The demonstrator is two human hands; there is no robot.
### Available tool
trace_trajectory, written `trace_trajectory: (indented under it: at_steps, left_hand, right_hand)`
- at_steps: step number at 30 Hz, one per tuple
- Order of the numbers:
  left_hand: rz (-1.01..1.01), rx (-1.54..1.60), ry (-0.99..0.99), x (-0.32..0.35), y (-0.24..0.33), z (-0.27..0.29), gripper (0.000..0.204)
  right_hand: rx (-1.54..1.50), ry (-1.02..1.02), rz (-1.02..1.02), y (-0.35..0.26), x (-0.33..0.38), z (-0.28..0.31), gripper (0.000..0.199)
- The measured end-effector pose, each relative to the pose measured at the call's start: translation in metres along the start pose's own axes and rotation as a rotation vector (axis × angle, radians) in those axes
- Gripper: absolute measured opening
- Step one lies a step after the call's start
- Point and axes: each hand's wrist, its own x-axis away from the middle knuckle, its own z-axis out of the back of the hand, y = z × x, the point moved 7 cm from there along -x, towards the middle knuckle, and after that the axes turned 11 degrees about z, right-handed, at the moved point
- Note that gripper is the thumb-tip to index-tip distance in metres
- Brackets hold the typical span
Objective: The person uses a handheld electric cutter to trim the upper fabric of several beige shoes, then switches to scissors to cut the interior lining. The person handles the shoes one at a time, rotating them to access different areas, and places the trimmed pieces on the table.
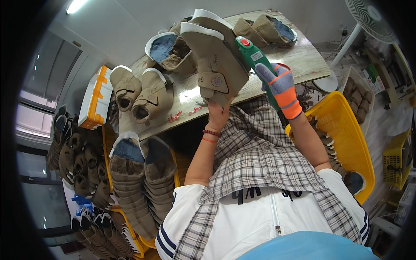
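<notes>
My bare left hand [218,114], with a dark red bead bracelet at the wrist, is closed on the lower end of a beige shoe upper [212,58]. The upper has a white rim and a strap, and stands raised over the table's front edge. A second beige upper [229,34] shows right behind it; whether my hand holds that one too is hidden. In my right hand [281,89], gloved in grey and orange, is a green handheld tool [253,54] with a red button. Its top end lies close beside the uppers. My fingers wrap around its body.
On the table [303,65] sit a fleece-lined upper [171,54], two uppers at left [149,95] and more at the back [273,30]. Stacked uppers [128,182] fill a crate at left. A yellow basket [353,147] stands at right; a fan [370,19] is behind.
</notes>
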Motion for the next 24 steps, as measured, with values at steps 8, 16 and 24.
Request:
trace_trajectory:
  at_steps: [8,16,24]
  left_hand:
    - [0.582,0.934,0.038,-0.018,-0.004,0.033,0.034]
    - [1.012,1.649,0.017,-0.074,-0.076,0.082,0.035]
    - [1.063,2.049,-0.255,-0.073,-0.107,0.091,0.036]
  right_hand:
    - [0.183,0.010,0.104,0.009,-0.020,0.033,0.057]
    - [0.928,-0.005,0.642,-0.003,0.018,0.068,0.055]
    - [1.026,-0.088,0.863,-0.012,0.028,0.061,0.056]
